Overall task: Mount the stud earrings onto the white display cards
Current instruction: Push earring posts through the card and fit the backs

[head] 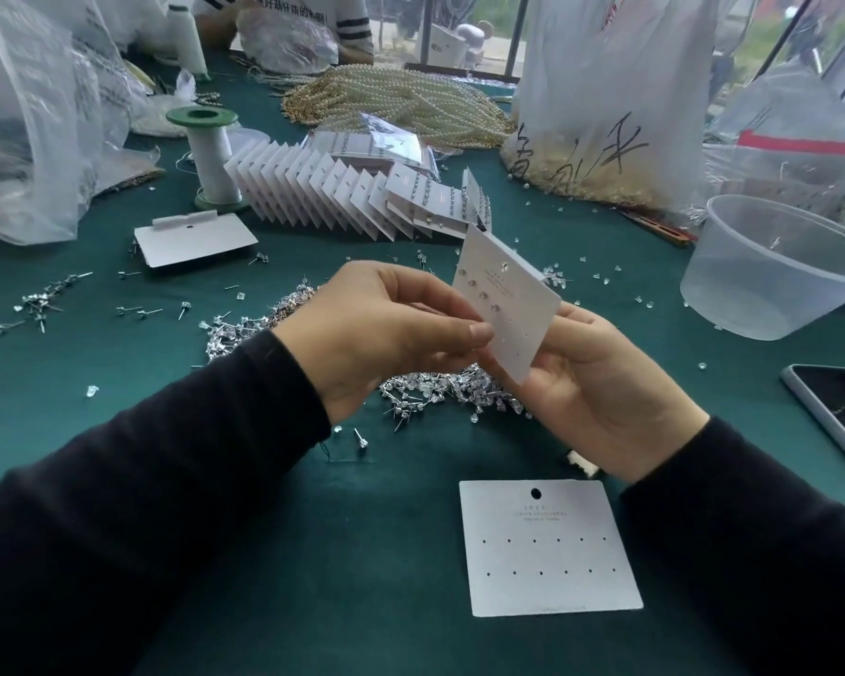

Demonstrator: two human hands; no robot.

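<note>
- The person is holding a white card [513, 309] tilted up above the green table [118, 373], over a pile of loose studs [440, 390].
- The right hand [596, 383] is gripping the card's lower corner, with its fingers curling behind the card.
- The left hand [391, 324] is pinching the card's near edge, thumb and forefinger pressed together; whether a stud is sitting between them cannot be told.
- Four mounted studs [483, 295] are sitting in one row, and the holes below them are looking empty.
- The card is probably thin, light and bendable, so gripping it by the edges, close to the hole being filled, is looking wise.
- The loose studs are looking tiny and slippery, with thin posts, so pinching each by its head seems best.
- A blank card [547, 548] is lying flat on the table just in front of the person.
</note>
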